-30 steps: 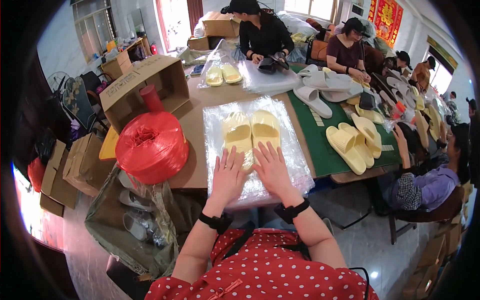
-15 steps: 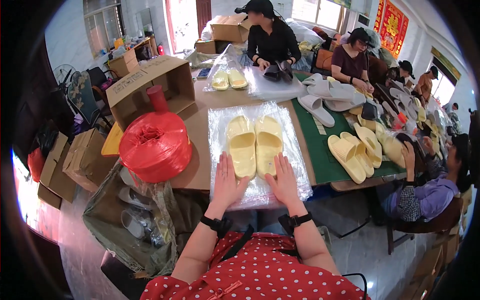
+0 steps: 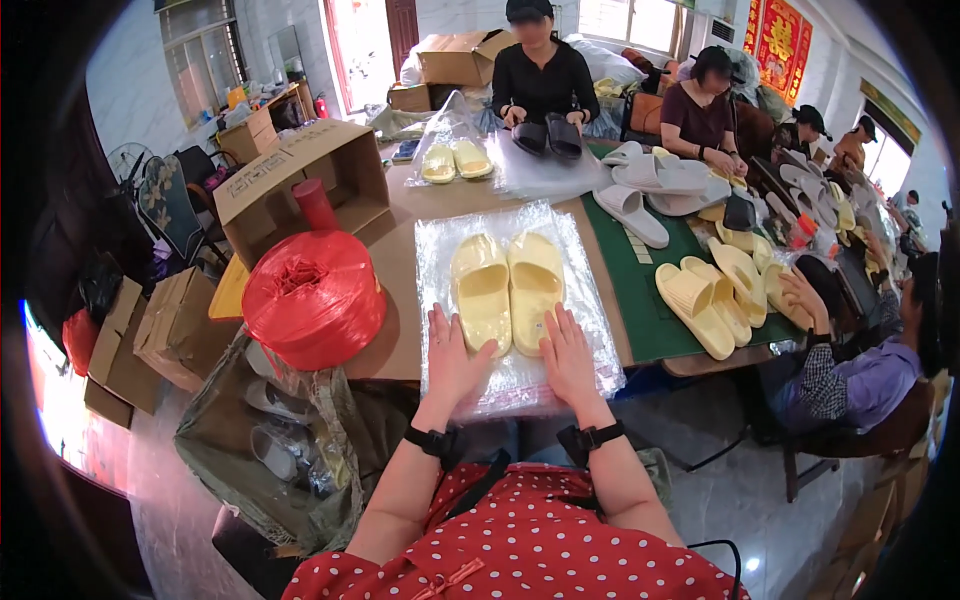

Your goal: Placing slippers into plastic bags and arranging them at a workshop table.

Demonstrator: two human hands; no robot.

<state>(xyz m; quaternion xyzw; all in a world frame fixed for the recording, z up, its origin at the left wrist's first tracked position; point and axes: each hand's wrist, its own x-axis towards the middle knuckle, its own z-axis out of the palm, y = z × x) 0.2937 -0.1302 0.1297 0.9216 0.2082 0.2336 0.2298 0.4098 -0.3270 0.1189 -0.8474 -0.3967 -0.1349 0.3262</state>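
Note:
A pair of pale yellow slippers, the left slipper [image 3: 481, 290] and the right slipper [image 3: 536, 283], lies side by side with toes pointing away from me. Beneath them is a stack of clear plastic bags [image 3: 592, 345]; whether the slippers are inside the top bag I cannot tell. My left hand [image 3: 453, 362] rests flat with fingers stretched, its thumb by the left slipper's heel. On the other side my right hand [image 3: 572, 362] lies flat too, thumb beside the right slipper's heel. Neither hand grips anything.
A red twine roll [image 3: 314, 300] and an open cardboard box [image 3: 300, 185] stand left. Bagged yellow slippers [image 3: 455, 160] lie farther back. Across the table a co-worker holds black slippers [image 3: 548, 138]. Loose slippers [image 3: 700, 305] cover the green mat [image 3: 650, 345] at right.
My hands stay nearly in place beside the slippers. Across the table, the co-worker has turned toward the front and brought the black slippers lower and flatter. The seated co-worker's hands at right have shifted.

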